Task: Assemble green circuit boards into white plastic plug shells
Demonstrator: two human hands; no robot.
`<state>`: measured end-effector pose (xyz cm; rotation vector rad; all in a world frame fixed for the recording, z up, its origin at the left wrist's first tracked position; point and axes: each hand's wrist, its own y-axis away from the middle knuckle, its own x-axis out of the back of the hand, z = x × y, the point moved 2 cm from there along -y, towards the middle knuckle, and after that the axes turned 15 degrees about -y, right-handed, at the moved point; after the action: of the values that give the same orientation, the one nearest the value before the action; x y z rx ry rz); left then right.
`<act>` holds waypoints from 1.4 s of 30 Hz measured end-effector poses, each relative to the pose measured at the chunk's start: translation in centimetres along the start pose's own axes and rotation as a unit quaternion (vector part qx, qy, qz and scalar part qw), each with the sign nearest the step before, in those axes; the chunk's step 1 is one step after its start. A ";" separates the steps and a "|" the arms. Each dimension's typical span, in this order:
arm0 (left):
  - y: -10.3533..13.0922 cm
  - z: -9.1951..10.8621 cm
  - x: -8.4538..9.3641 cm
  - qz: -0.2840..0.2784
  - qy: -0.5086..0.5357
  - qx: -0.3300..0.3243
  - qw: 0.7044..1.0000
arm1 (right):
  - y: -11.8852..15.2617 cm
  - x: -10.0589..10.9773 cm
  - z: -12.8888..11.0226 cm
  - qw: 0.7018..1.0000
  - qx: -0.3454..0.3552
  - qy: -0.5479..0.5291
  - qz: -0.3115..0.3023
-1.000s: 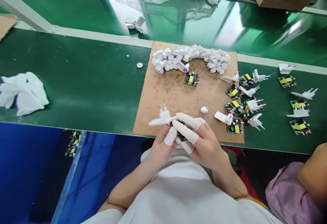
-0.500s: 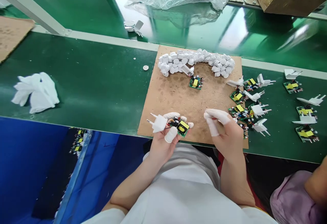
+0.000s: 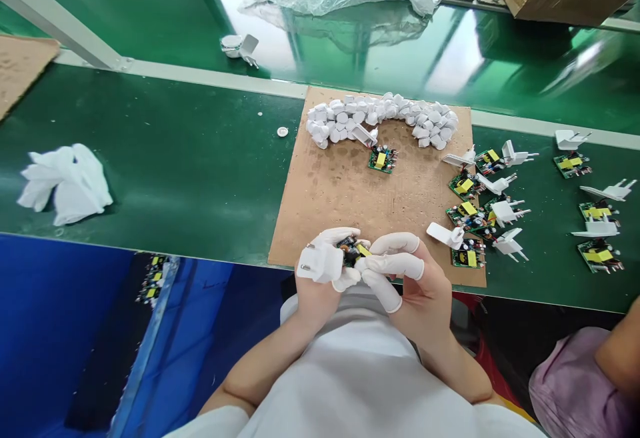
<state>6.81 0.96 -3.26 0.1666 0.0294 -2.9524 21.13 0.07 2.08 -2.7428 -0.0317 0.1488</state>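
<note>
My left hand point(image 3: 323, 288), with white finger covers on, is closed around a small circuit board point(image 3: 346, 249) with black parts and a yellow block. A white plug piece point(image 3: 320, 263) with two pins hangs at that board's left side, over the palm. My right hand point(image 3: 413, 278), also in white finger covers, pinches the board's right end; its fingertips hide that end, and any small part between them cannot be made out. Beyond the hands, another board point(image 3: 383, 159) with a white plug piece point(image 3: 365, 135) lies on the cardboard sheet point(image 3: 330, 191).
Small white caps point(image 3: 345, 118) are heaped in an arc at the cardboard's back. Several boards with plugs point(image 3: 467, 215) lie to the right, more point(image 3: 595, 255) farther over. A white cloth-like bundle point(image 3: 67, 185) is at left on the green bench point(image 3: 200, 178). Someone's purple sleeve point(image 3: 575, 378) shows lower right.
My right hand has moved left from above the cardboard onto the board in my left hand. The plug piece has turned, its pins now toward the camera. A board formerly behind my right hand is uncovered.
</note>
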 end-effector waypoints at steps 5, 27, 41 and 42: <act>-0.1 0.0 0.3 -0.019 -0.039 -0.031 0.999 | -0.1 -0.4 -0.3 1.000 -0.013 -0.017 -0.002; 0.2 1.4 -1.1 -0.117 0.124 0.122 0.978 | -0.2 1.0 0.6 0.993 0.072 0.041 -0.088; 0.5 0.4 -0.7 -0.064 0.080 0.108 0.989 | -0.1 0.9 0.1 0.997 0.014 -0.005 -0.069; 0.6 0.4 -0.6 -0.054 0.081 0.108 0.989 | -0.1 0.8 0.1 0.997 0.017 -0.004 -0.073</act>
<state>7.42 0.49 -2.81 0.4480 -0.2684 -3.0349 21.88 0.25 1.96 -2.6934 -0.2296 0.1195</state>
